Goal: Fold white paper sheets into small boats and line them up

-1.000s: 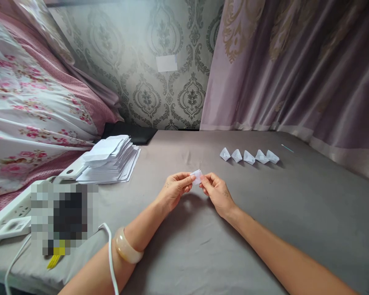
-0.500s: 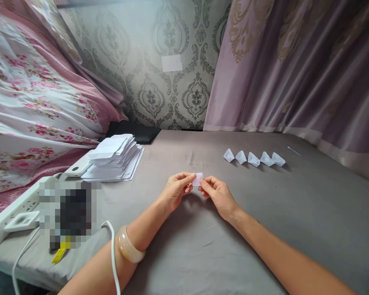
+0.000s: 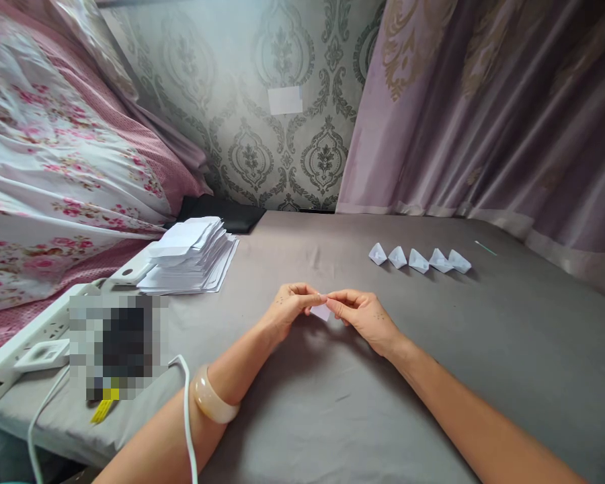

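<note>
Both of my hands meet over the grey sheet (image 3: 333, 403) and pinch one small folded white paper piece (image 3: 322, 312). My left hand (image 3: 288, 310) grips its left end with thumb and fingers closed. My right hand (image 3: 363, 316) grips its right end, fingers closed too. The paper hangs just below the fingertips and is mostly hidden by them. A pale bangle (image 3: 210, 402) sits on my left wrist.
Several small folded paper boats (image 3: 418, 259) stand in a row at the back right. A stack of white paper sheets (image 3: 191, 255) lies at the left. A white cable (image 3: 185, 410) crosses my left forearm. A floral quilt (image 3: 55, 168) and purple curtain (image 3: 484, 121) border the surface.
The paper piece has tipped from standing upright between my fingertips to hanging below them. My hands have drawn closer together and slightly lower. The view has shifted a little.
</note>
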